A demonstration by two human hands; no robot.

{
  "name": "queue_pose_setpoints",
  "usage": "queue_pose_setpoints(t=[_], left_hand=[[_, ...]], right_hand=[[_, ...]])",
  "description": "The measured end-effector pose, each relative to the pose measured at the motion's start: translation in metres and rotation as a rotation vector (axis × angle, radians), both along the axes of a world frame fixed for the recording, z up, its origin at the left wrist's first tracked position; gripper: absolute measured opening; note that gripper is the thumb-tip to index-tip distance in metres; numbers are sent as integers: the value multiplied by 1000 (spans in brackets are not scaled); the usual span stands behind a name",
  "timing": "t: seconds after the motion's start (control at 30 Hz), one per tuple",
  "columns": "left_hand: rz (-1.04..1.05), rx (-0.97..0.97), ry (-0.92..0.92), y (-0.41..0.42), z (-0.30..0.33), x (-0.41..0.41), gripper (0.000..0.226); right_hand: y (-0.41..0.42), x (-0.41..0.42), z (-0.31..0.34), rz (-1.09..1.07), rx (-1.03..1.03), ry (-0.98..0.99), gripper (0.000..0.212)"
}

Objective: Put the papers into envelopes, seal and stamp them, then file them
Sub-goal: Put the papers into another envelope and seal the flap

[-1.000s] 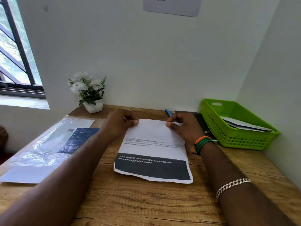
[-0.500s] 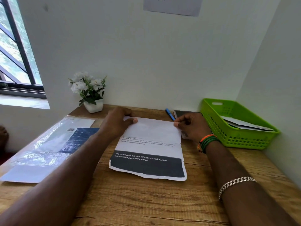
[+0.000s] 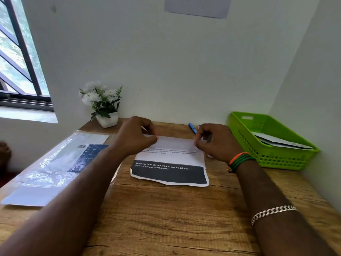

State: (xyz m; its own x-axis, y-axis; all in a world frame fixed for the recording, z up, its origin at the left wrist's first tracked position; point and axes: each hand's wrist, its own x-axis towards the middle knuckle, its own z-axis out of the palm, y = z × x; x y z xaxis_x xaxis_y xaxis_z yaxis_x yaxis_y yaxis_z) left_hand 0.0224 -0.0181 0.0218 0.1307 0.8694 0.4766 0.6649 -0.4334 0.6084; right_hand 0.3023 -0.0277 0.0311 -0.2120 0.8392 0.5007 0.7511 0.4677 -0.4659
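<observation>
Head view: we see a printed paper (image 3: pixel 169 163) lying flat on the wooden surface (image 3: pixel 166 218), its far portion folded over toward us. Our left hand (image 3: pixel 136 135) pinches the left end of the folded edge between thumb and curled fingers. Our right hand (image 3: pixel 214 141) pinches the right end of the same edge in the same manner. Both hands are clamped on the paper, one at each far corner.

A green basket (image 3: pixel 273 156) stands at the right edge of the surface and holds white envelopes (image 3: pixel 276 142). A blue pen (image 3: pixel 192 128) lies just beyond the right hand. A clear plastic sleeve (image 3: pixel 55 163) with printed sheets lies at the left. A potted white flower (image 3: pixel 103 104) stands against the back wall.
</observation>
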Motion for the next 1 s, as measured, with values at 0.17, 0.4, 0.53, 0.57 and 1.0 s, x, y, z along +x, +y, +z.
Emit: queue_pose_setpoints(t=[0.17, 0.4, 0.53, 0.57, 1.0], left_hand=[[-122, -135, 196, 1, -7, 3, 13], [-124, -267, 361, 4, -14, 3, 32], [-111, -286, 370, 4, -15, 7, 33], [-103, -274, 374, 4, -15, 9, 31], [-81, -203, 635, -2, -24, 54, 47]], right_hand=[[0, -1, -4, 75, -155, -160, 10], [3, -4, -12, 51, -352, -270, 11], [3, -11, -14, 53, -304, -216, 11], [4, -14, -16, 53, -288, -224, 16], [13, -42, -34, 17, -249, -525, 45]])
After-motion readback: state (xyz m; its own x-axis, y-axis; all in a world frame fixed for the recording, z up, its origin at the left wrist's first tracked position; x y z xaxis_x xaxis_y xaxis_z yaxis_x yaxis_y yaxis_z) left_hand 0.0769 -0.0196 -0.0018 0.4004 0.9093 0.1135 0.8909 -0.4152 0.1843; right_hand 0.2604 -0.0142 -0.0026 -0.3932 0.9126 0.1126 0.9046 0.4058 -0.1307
